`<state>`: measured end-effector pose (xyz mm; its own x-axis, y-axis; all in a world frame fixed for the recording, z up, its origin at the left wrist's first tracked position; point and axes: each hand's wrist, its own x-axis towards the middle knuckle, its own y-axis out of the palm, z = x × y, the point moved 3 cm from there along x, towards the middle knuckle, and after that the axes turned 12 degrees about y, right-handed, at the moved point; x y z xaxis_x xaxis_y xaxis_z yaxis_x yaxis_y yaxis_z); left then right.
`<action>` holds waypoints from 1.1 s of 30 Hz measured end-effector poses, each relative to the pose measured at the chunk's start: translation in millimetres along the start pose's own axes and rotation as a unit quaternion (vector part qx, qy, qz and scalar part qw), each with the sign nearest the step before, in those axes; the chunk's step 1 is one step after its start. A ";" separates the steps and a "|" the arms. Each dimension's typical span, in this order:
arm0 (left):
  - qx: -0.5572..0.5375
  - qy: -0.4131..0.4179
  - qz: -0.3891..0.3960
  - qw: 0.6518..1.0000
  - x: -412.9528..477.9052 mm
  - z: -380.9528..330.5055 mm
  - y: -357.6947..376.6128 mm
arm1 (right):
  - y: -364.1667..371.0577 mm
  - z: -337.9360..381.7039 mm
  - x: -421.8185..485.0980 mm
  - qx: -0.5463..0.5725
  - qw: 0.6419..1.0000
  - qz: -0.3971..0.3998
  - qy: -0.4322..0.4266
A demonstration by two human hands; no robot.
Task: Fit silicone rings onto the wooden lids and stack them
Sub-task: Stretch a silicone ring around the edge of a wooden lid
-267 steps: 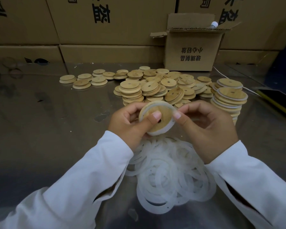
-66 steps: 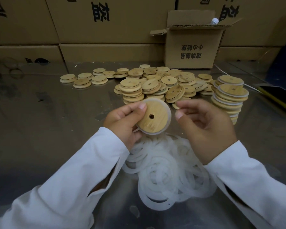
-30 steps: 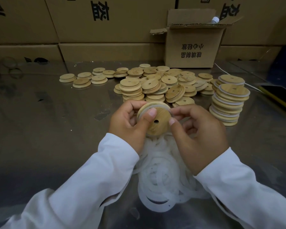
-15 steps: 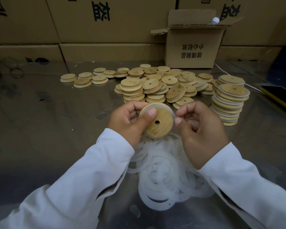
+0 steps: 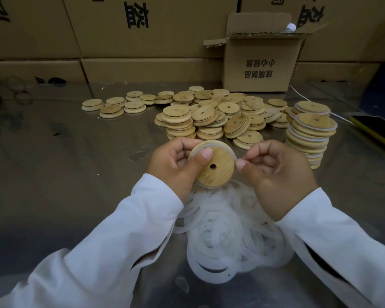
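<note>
One lid (image 5: 218, 172) is gripped at frame centre by the left hand (image 5: 173, 167), thumb pressed on its face, and its ring (image 5: 220, 141) is pinched at the right edge by the right hand (image 5: 280, 176), fingers curled. Loose rings (image 5: 231, 238) are heaped below; bare lids (image 5: 209, 116) are piled above, a ringed stack (image 5: 309, 134) at right.

One held lid (image 5: 220, 174), perhaps sixty other lids (image 5: 177, 112), one open box (image 5: 262, 63); rings (image 5: 231, 236) too tangled to count

AHEAD: loose lids (image 5: 220, 114) are crowding your forward reach | RIGHT: ringed stack (image 5: 309, 134) is standing near your right hand (image 5: 278, 174) | NEAR: ring heap (image 5: 231, 236) is lying beneath your forearms | LEFT: tabletop (image 5: 65, 163) is giving you open passage
</note>
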<state>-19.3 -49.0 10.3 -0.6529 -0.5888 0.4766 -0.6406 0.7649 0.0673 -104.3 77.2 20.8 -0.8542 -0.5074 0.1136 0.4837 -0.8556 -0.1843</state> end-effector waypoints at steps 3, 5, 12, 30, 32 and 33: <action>0.014 0.025 -0.003 1.000 0.9 -2.1 -1.6 | 2.6 -2.4 0.8 -0.009 1.000 0.016 0.020; 0.025 0.035 -0.001 0.999 1.0 -3.4 -2.3 | 5.2 -3.5 0.7 -0.018 0.999 0.023 0.024; 0.023 0.022 0.016 0.999 0.9 -2.7 -0.8 | 4.0 -3.1 -0.5 0.016 1.000 0.013 0.023; -0.038 -0.077 0.018 0.996 -0.1 8.4 0.1 | 5.1 -7.3 6.8 -0.049 0.996 0.070 0.010; -0.041 -0.093 0.022 0.995 -0.5 9.7 0.4 | -3.7 -9.1 15.5 -0.054 0.998 0.015 0.016; -0.041 -0.093 0.021 0.995 -0.3 10.0 -0.2 | -10.1 -11.2 21.3 -0.061 0.998 -0.021 0.027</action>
<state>-23.0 -51.6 1.4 -0.7476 -0.5875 0.3097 -0.5806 0.8046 0.1249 -129.5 76.3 14.1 -0.8839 -0.4622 0.0718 0.4230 -0.8553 -0.2991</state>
